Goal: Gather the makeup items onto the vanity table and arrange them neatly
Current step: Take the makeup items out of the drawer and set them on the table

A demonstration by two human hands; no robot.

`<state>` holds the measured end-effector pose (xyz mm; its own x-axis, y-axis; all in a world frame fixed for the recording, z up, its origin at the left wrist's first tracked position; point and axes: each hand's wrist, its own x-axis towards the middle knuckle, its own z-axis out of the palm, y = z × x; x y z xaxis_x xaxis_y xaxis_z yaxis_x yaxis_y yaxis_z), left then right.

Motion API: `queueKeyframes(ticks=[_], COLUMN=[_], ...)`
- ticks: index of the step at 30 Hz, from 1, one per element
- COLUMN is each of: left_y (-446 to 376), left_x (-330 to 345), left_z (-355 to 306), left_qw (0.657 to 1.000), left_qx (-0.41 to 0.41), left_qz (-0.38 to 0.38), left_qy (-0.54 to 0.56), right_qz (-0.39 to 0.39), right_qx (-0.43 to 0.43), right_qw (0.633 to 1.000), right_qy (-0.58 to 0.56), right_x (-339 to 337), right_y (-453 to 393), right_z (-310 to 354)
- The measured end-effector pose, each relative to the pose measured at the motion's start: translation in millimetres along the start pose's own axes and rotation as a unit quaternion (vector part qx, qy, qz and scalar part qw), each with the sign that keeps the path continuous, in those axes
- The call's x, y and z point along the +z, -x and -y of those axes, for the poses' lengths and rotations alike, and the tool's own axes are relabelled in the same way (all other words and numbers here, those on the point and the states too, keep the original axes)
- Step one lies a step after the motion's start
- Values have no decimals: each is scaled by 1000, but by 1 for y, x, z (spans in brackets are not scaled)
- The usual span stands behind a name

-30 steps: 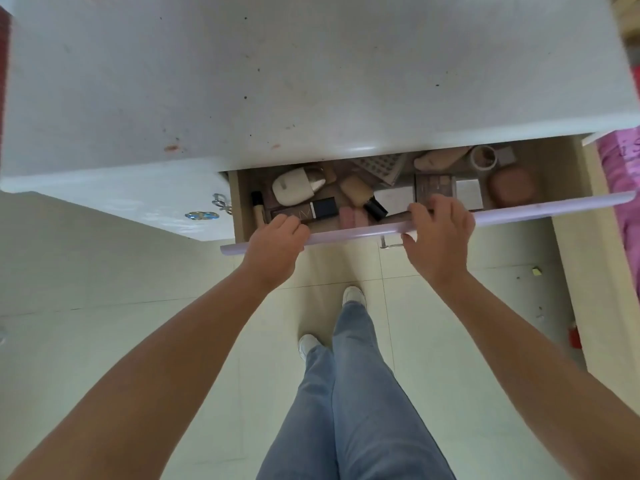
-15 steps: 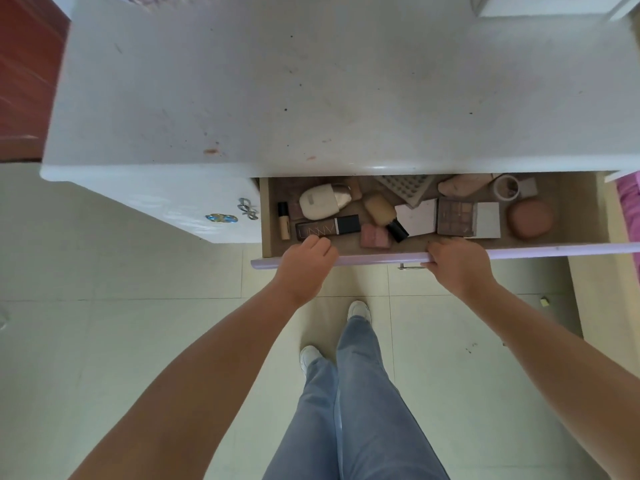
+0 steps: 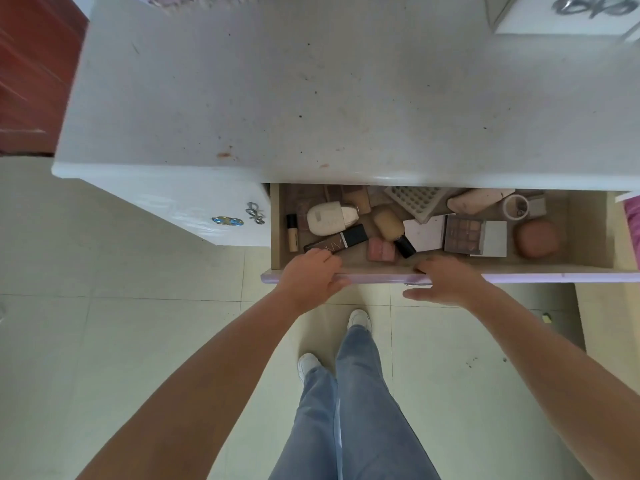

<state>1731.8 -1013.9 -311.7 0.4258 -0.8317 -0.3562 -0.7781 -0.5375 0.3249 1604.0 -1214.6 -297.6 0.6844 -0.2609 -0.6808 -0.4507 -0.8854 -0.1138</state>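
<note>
Beyond both hands lies the makeup point(image 3: 349, 239) in the drawer point(image 3: 585, 271). Left hand point(image 3: 311, 277) grips its front edge; right hand point(image 3: 446, 282) rests there, fingers relaxed.

A bare white worktop point(image 3: 346, 81) offers wide free room. Below it, the open drawer point(image 3: 588, 230) is crowded with makeup; the worktop edge overhangs its back.
</note>
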Motion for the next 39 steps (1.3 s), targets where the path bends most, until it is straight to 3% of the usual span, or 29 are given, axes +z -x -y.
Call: queueKeyframes(ticks=[2, 5, 8, 14, 18, 21, 24, 29, 32, 35, 39], left_y=[-8, -24, -39, -65, -77, -79, -70, -17, 27, 59, 74], left_x=[-6, -13, -10, 5, 11, 7, -4, -34, -54, -71, -98], left_z=[5, 13, 18, 26, 34, 37, 42, 61, 75, 92, 137], left_qw=[994, 984, 973, 972, 976, 977, 978, 990, 986, 947, 871], left_qx=[-90, -178, -216, -195, -166, -128, -102, -112, -156, -244, -389], left_qz=[-13, 16, 75, 127, 141, 162, 172, 83, -41, -172, -248], left_qy=[57, 24, 17, 10, -17, -56, -63, -22, 36, 116, 168], right_qz=[-9, -136, -165, -115, -124, -124, -98, -119, -161, -199, -187], right_qx=[-13, -40, -100, -169, -190, -152, -95, -90, -112, -131, -130], right_qw=[997, 989, 981, 977, 971, 979, 990, 969, 938, 877, 808], right_qy=[-74, -49, -18, 66, 71, 61, -29, -199, -286, -417, -543], right_x=[-14, -23, -24, -29, -35, -33, -26, -42, -71, -109, -145], right_y=[-13, -40, -68, -118, -138, -137, -121, -75, -54, -50, -74], right_z=[15, 39, 57, 77, 81, 82, 77, 69, 94, 143, 217])
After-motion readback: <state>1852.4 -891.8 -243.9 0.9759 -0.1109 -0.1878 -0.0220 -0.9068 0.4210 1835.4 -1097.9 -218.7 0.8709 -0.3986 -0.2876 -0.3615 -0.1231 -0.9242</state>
